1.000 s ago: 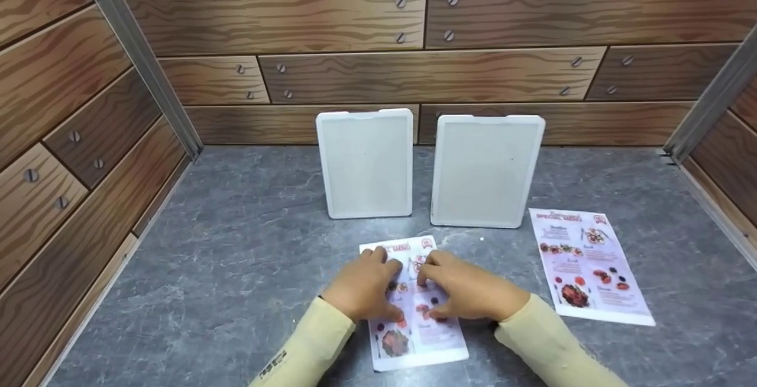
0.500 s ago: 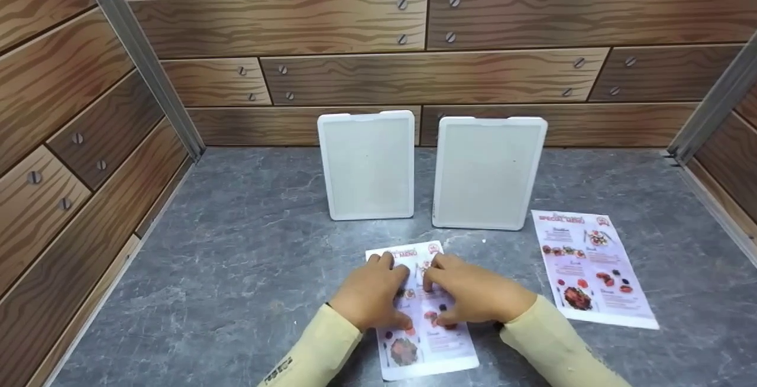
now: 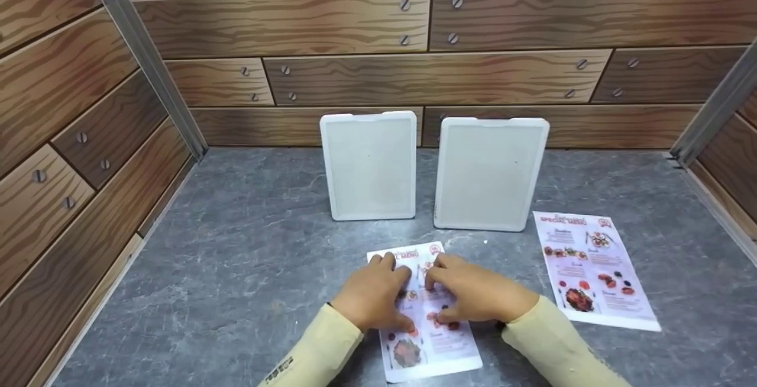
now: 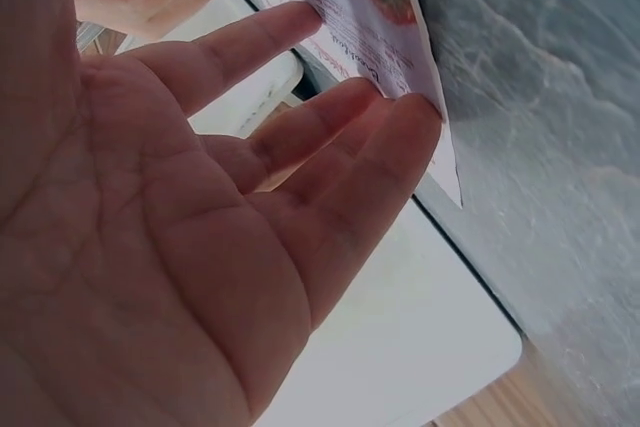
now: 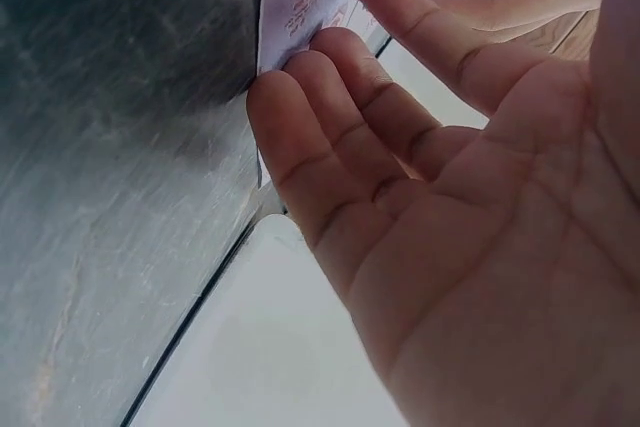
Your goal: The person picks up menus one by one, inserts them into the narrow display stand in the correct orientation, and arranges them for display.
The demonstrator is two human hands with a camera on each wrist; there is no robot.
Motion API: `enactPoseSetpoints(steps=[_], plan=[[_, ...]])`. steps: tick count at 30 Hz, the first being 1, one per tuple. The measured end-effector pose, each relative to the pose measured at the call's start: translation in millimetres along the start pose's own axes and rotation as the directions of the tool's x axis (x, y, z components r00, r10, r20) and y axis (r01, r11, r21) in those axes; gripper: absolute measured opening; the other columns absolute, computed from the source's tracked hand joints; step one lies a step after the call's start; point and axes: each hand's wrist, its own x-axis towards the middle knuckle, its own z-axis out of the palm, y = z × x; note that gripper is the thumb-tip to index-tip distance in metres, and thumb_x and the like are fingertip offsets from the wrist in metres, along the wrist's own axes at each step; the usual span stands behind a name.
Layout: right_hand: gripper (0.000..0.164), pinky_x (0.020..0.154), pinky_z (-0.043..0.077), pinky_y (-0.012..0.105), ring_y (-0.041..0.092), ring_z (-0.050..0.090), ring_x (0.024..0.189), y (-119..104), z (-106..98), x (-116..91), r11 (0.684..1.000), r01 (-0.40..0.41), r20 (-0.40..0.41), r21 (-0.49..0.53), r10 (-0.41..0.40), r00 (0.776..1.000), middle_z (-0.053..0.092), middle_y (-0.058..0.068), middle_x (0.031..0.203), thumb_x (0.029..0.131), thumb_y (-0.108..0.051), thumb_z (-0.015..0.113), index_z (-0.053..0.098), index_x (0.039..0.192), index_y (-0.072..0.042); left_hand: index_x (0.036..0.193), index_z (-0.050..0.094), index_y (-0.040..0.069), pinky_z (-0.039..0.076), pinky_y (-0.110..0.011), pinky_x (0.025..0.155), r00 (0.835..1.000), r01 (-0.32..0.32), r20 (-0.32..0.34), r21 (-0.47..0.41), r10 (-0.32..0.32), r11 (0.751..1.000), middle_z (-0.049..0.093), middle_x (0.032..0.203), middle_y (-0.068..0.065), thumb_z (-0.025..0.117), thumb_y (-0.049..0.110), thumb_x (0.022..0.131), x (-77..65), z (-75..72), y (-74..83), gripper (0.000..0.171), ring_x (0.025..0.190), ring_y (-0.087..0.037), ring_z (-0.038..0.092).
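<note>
Landmark: L board [image 3: 369, 168], white, standing upright on grey marbled table [image 3: 207, 292]; sides as person sees them.

Menu sheet [image 3: 437, 351] lies on table in front of L board & a bit to its right, near person, apart from it. Heading end w/ red badge points twd boards; pics of food below, partly hidden by fingers.

L hand [image 3: 375, 298]: in front of L board, over left side of sheet. Fingers spread, slightly bent, tips touching paper; palm lifted, per L wrist view. Loose, not clenched, no grasp on sheet.

R hand [image 3: 485, 289]: in front & to right of L board, over right side of sheet. Fingers extended, slight bend, tips on paper; palm likewise raised, per R wrist view. Also loose, sheet not pinched. Hands face each other, w/ a strip of print showing btwn.

Both arms in pale yellow sleeves [image 3: 313, 345]; dark marking on the L one.

R board [image 3: 492, 174]: similar white, upright, just right of L board, small gap btwn. Second menu [image 3: 597, 268], similar print, flat on table, well to right of L board & nearer person. Wood-plank-pattern wall [image 3: 349, 26] behind L board.
</note>
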Motion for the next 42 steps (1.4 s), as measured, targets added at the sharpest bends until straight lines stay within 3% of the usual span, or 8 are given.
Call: enactPoseSetpoints(steps=[17,23,25,27,32,35,37,42], plan=[[0.04,0.094,0.052,0.052,0.03,0.059,0.106,-1.5,2.6,-0.6,0.998,0.006,-0.008,-0.056,-0.006,1.0,0.057,0.009,0.115,0.078,-0.028,0.09,0.063,0.104,-0.014,0.12,0.066,0.015,0.054,-0.036,0.078,0.999,-0.05,0.003,0.02,0.05,0.999,0.056,0.106,-0.003,0.092,0.055,0.068,-0.1,-0.2,-0.9,0.07,0.096,-0.019,0.053],[0.037,0.091,0.052,0.048,0.023,0.058,0.099,4.0,-2.8,-3.1,1.0,-0.002,-0.034,0.003,0.002,0.999,0.057,0.003,0.107,0.08,-0.02,0.087,0.067,0.109,-0.009,0.14,0.061,0.011,0.054,-0.043,0.097,0.998,-0.012,-0.056,-0.217,0.0,0.976,0.063,0.127,-0.01,0.084,0.032,0.086,8.8,-5.1,-17.9,0.062,0.114,-0.026,0.061],[0.036,0.09,0.052,0.048,0.022,0.059,0.099,5.0,-3.8,-3.6,1.0,-0.018,-0.047,0.01,0.019,0.999,0.059,0.003,0.107,0.08,-0.018,0.086,0.068,0.11,-0.008,0.138,0.061,0.008,0.052,-0.046,0.101,0.987,0.004,-0.153,-0.337,-0.059,0.942,0.064,0.129,-0.013,0.078,0.022,0.092,11.8,-8.0,-31.6,0.051,0.117,-0.028,0.062],[0.035,0.089,0.052,0.047,0.021,0.058,0.096,5.2,-3.5,-3.2,0.999,-0.036,-0.052,0.012,0.037,0.998,0.059,0.004,0.106,0.082,-0.018,0.085,0.068,0.11,-0.007,0.131,0.063,0.006,0.052,-0.047,0.099,0.95,0.011,-0.274,-0.456,-0.152,0.89,0.066,0.122,-0.013,0.073,0.013,0.095,14.3,-10.2,-48.2,0.038,0.113,-0.029,0.063],[0.032,0.082,0.05,0.044,0.017,0.053,0.089,6.3,-3.6,-1.7,0.998,-0.067,-0.069,0.009,0.067,0.995,0.059,0.003,0.101,0.083,-0.02,0.085,0.069,0.108,-0.008,0.119,0.061,-0.004,0.053,-0.047,0.09,0.767,-0.047,-0.484,-0.698,-0.422,0.715,0.065,0.104,-0.018,0.066,-0.003,0.093,25.2,-15.4,-88.6,0.026,0.098,-0.032,0.063],[0.031,0.082,0.05,0.044,0.016,0.053,0.088,6.9,-3.6,-2.2,0.997,-0.073,-0.077,-0.001,0.073,0.994,0.058,0.002,0.1,0.083,-0.02,0.085,0.069,0.107,-0.009,0.128,0.055,-0.006,0.051,-0.047,0.095,0.697,-0.072,-0.473,-0.794,-0.539,0.604,0.06,0.113,-0.022,0.063,-0.005,0.095,33.5,-17.8,-102.0,0.034,0.105,-0.035,0.06],[0.032,0.083,0.051,0.045,0.017,0.054,0.089,7.0,-3.6,-3.1,0.998,-0.07,-0.081,-0.008,0.069,0.994,0.057,0.002,0.1,0.082,-0.02,0.086,0.069,0.106,-0.009,0.139,0.048,-0.004,0.048,-0.046,0.104,0.686,-0.068,-0.432,-0.839,-0.586,0.539,0.055,0.124,-0.024,0.061,-0.004,0.098,39.4,-19.4,-106.4,0.043,0.118,-0.036,0.056],[0.035,0.083,0.051,0.044,0.017,0.054,0.089,7.3,-2.2,-3.1,0.997,-0.067,-0.08,-0.026,0.064,0.995,0.055,0.001,0.101,0.08,-0.022,0.088,0.07,0.108,-0.01,0.155,0.037,0.005,0.039,-0.044,0.117,0.682,-0.092,-0.391,-0.884,-0.617,0.459,0.045,0.141,-0.023,0.052,0.001,0.105,54.7,-18.1,-114.7,0.053,0.138,-0.035,0.045]])
